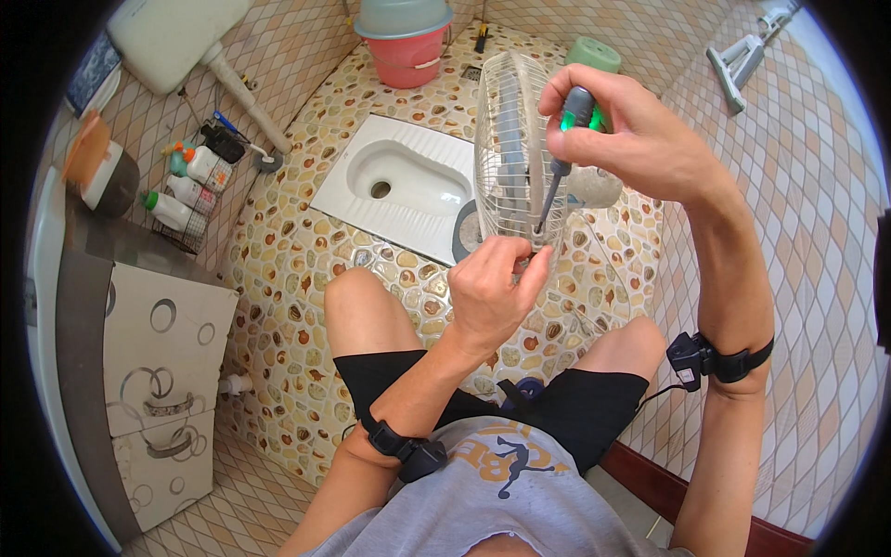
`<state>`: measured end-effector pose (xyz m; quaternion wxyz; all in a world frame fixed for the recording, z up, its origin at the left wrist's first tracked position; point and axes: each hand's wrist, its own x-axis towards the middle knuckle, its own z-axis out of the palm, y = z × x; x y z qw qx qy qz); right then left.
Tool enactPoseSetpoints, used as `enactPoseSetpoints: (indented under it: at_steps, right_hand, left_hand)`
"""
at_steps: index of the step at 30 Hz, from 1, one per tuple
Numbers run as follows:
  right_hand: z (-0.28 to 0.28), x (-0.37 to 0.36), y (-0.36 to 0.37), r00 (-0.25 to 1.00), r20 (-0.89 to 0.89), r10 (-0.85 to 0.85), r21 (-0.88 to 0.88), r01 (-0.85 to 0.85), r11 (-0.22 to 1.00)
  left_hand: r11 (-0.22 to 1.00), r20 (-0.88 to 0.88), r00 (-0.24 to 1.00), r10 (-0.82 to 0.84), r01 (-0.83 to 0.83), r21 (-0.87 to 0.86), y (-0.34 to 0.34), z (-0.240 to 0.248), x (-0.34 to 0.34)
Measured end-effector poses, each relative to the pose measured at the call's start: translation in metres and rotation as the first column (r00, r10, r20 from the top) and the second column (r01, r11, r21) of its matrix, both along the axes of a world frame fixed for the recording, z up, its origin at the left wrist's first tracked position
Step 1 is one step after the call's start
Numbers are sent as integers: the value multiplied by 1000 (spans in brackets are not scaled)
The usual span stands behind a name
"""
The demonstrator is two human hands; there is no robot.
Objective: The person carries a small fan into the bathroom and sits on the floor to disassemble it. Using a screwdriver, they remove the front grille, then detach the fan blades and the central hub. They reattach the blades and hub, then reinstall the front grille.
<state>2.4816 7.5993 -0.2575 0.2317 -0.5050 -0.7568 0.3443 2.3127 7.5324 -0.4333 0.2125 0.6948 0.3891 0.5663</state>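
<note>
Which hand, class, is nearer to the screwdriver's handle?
Right: the right hand grips the handle. The left hand is below it, near the screwdriver's tip, at the fan guard's edge.

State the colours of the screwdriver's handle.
The screwdriver handle is dark grey with bright green parts, seen best in the head view.

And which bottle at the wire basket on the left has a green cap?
The white bottle nearest the ring-patterned cabinet; none of the others shows a green cap, and the farthest white one has an orange top.
</note>
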Motion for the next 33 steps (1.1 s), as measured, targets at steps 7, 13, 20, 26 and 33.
enactPoseSetpoints:
  at_steps: [7, 13, 20, 26, 33]
  right_hand:
    - [-6, -10, 0, 998, -63, 19, 177, -8, 984]
    - [-8, -6, 3, 980, 172, -98, 194, 63, 979]
    - [-14, -4, 10, 990, -135, -35, 35, 40, 999]
    - [-8, -3, 6, 992, -129, 6, 21, -3, 1000]
    - [-10, -7, 2, 846, -528, -76, -29, 71, 997]
  left_hand:
    - [1000, 22, 1000, 9, -9, 9, -1, 1, 1]
    - [1000, -8, 1000, -2, 2, -7, -2, 1, 0]
    - [1000, -12, 1000, 1, 0, 27, 0, 1, 0]
    - [1000, -6, 1000, -1, 2, 29, 0, 0, -1]
    - [1000, 6, 1000, 1, -1, 4, 1, 0, 0]
